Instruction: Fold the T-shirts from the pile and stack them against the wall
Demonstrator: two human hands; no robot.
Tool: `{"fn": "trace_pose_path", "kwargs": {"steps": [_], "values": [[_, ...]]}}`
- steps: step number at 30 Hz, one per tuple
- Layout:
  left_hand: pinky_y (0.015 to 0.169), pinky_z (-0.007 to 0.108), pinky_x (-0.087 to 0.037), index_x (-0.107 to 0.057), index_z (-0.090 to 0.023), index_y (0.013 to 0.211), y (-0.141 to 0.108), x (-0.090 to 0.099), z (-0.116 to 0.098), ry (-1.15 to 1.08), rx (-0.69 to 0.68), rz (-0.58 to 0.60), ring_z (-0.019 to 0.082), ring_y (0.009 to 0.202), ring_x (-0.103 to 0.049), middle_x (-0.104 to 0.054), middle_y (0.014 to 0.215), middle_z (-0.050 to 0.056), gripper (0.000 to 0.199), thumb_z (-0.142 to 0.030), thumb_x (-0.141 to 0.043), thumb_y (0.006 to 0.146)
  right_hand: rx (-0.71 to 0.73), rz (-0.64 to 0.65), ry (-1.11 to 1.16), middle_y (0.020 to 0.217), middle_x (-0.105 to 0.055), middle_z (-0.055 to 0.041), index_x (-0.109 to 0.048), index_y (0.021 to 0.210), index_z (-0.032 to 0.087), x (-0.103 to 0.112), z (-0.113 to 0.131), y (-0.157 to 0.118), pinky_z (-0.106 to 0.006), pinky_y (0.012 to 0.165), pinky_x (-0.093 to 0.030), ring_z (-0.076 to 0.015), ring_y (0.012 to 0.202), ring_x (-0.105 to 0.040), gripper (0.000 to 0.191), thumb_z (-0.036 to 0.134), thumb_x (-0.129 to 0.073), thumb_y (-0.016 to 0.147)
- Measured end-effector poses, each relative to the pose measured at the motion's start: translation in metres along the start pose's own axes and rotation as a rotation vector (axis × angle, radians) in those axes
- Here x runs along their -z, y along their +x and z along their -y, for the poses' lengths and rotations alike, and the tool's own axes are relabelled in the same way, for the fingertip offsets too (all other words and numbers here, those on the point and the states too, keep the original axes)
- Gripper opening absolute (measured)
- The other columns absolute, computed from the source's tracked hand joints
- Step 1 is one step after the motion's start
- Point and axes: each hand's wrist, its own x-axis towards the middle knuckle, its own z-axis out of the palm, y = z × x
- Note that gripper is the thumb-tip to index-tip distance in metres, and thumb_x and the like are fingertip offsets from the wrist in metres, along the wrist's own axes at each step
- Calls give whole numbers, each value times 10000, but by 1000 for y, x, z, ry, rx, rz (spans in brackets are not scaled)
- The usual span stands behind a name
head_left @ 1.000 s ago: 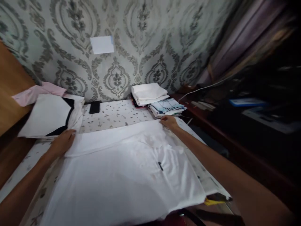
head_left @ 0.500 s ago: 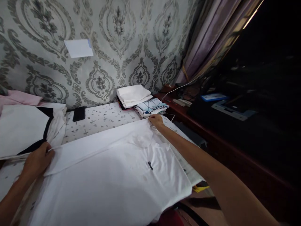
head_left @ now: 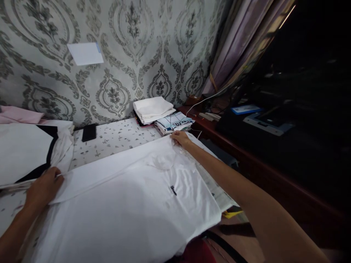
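Observation:
A white T-shirt (head_left: 123, 208) with a small dark print on its chest lies spread out in front of me. Its far side is folded over in a long strip. My left hand (head_left: 45, 186) pinches the near-left end of that strip between thumb and fingers. At the far right, by the shoulder and neckline, my right hand (head_left: 179, 138) has its fingers closed on the shirt's edge. The collar looks rumpled just below my right hand. Just beyond that hand sits a folded printed garment (head_left: 174, 122).
Folded white cloth (head_left: 152, 107) lies on a pile by the wall. A black phone (head_left: 89, 132) rests on the patterned sheet (head_left: 117, 137). White and black garments (head_left: 24, 149) and a pink one (head_left: 22, 115) lie left. A dark red wooden edge (head_left: 246, 160) runs along the right.
The view has shifted slightly, so everything sits a little further left. Both hands keep their hold on the T-shirt, which lies much as before.

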Motion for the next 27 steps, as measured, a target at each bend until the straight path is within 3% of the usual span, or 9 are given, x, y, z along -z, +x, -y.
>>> {"fn": "trace_pose_path", "kwargs": {"steps": [5,9,12,16,19,21,25,27], "values": [[657,339,-467,-530,-191,940,0,0,-1,-19,1,-9,295,871,-680,-690,1020,157,314,-392,-290,946,2,-40,6,452,-450,92,-503,688,214,-1,1,2,-185,393,-333,-78,397,-407,222,238,-724,694],[660,343,-469,-530,-188,927,-1,0,0,-32,-10,-28,292,869,-676,-684,1040,165,309,-381,-290,947,-10,-117,-105,500,-508,69,-561,707,200,-9,0,8,-206,455,-396,-97,447,-464,117,225,-674,724],[679,348,-477,-554,-168,961,-3,2,-3,-21,-9,-29,302,925,-674,-667,1121,192,334,-370,-288,951,11,-154,-230,617,-615,19,-647,765,181,-12,3,8,-230,546,-448,-133,564,-553,33,205,-628,753],[669,373,-487,-566,-130,1109,-10,5,-10,28,25,-42,328,967,-662,-619,1247,224,418,-347,-236,970,113,-148,-399,877,-704,-46,-736,925,186,-7,9,-6,-265,716,-474,-187,817,-628,184,204,-581,827],[736,416,-496,-533,-101,1251,-19,6,-16,149,-71,-196,358,1031,-622,-611,1228,225,472,-310,-210,976,201,-102,-518,1094,-682,-68,-758,1034,231,-1,11,-19,-284,798,-461,-203,934,-622,242,264,-569,886],[811,428,-491,-545,-104,1251,-26,7,-19,176,-177,-259,355,1093,-593,-620,1208,204,461,-269,-220,970,218,-69,-590,1134,-661,-83,-768,1021,235,3,13,-25,-296,803,-459,-222,966,-618,239,288,-570,899],[816,359,-491,-590,-172,1136,-39,8,-26,-9,-239,-192,280,1085,-609,-642,1197,120,392,-279,-250,974,228,-54,-677,1137,-646,-127,-762,1015,189,6,23,-34,-325,829,-463,-252,1021,-605,303,294,-485,954],[811,330,-490,-587,-200,1113,-44,6,-30,-123,-265,-173,241,1027,-623,-646,1166,77,365,-315,-268,976,348,15,-674,1155,-647,-132,-746,1065,180,3,31,-46,-335,862,-468,-249,1038,-603,336,323,-454,979]]}}
